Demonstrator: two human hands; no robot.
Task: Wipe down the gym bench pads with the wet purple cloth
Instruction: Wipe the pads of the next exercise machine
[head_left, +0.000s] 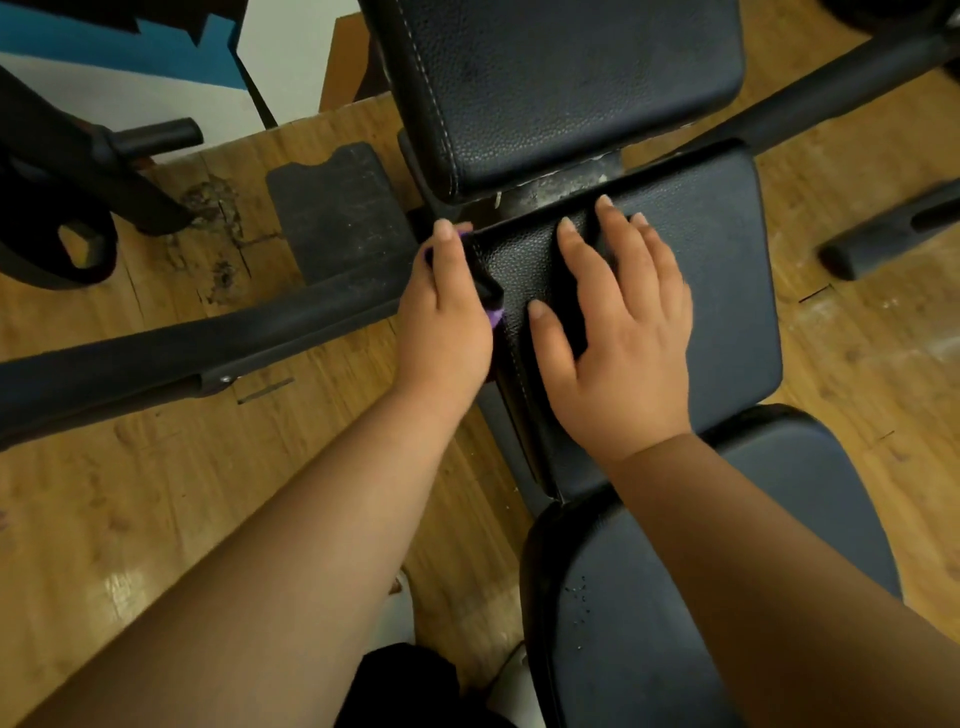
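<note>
Close by the purple cloth: frame bar and rubber mat.

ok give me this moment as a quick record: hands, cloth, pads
left hand: holds purple cloth against the left edge of the middle pad
right hand: flat on top of middle pad, fingers spread
cloth visibility: mostly hidden under left hand
other pads: back pad beyond, near pad closest to camera
floor: wood
</note>
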